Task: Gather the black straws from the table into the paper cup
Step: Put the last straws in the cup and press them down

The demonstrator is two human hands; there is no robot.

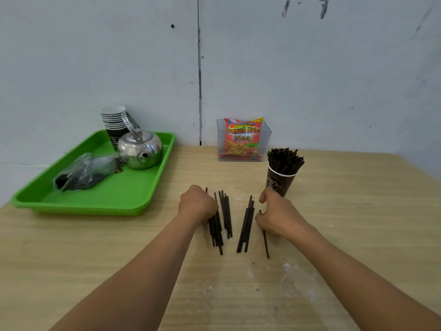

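Note:
Several black straws lie on the wooden table (346, 223) in two loose bunches, a left bunch (225, 216) and a middle bunch (247, 225). My left hand (198, 203) rests curled over the left bunch, its fingers closed on some of those straws. My right hand (276, 213) is curled on a single black straw (265, 244) that sticks out toward me. Just behind my right hand stands the dark paper cup (281, 180), upright and packed with many black straws (285, 160).
A green tray (95, 201) at the left holds a steel kettle (140, 149), a stack of paper cups (114, 123) and a plastic bag of dark items (86, 172). A clear box with a snack packet (243, 139) stands by the wall (310, 80).

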